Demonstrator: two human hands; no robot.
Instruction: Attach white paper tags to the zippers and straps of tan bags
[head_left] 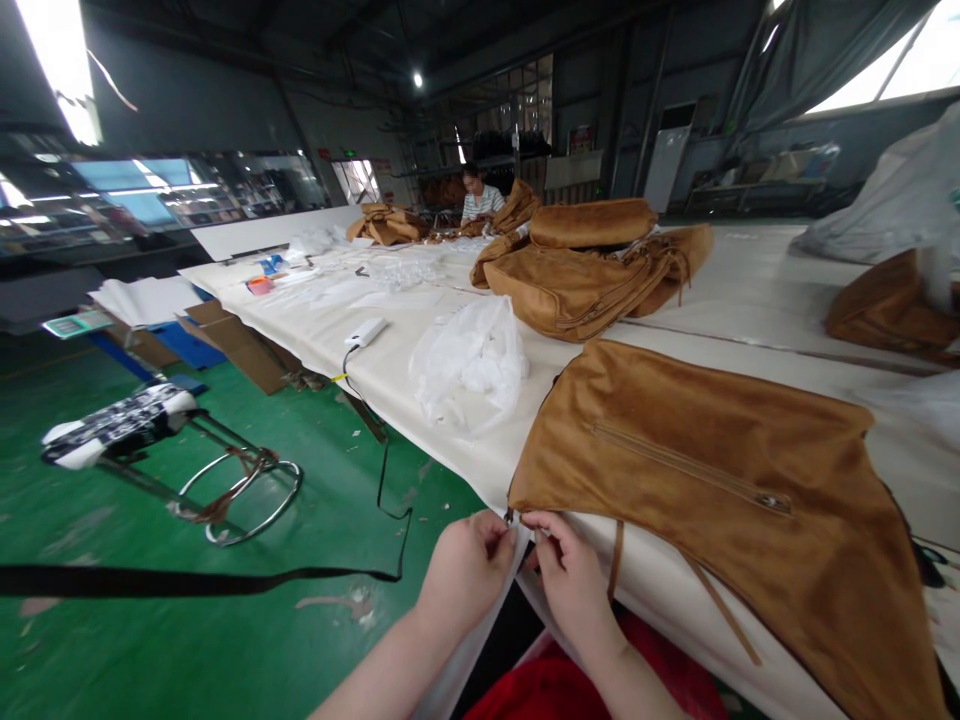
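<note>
A brown leather-like bag lies flat on the table, with a zipper across its upper side and thin straps hanging from its near edge. At its near left corner, over the table edge, my two hands work close together. My left hand is closed, its thumb and finger pinched at a small dark metal fitting on the corner. My right hand is also closed, fingertips gripping the bag's edge just beside it. What lies between the fingers is mostly hidden.
A clear plastic bag and a white power bank with a black cable lie on the table. More brown bags are piled behind. A stool stands at left. Another person sits at the far end.
</note>
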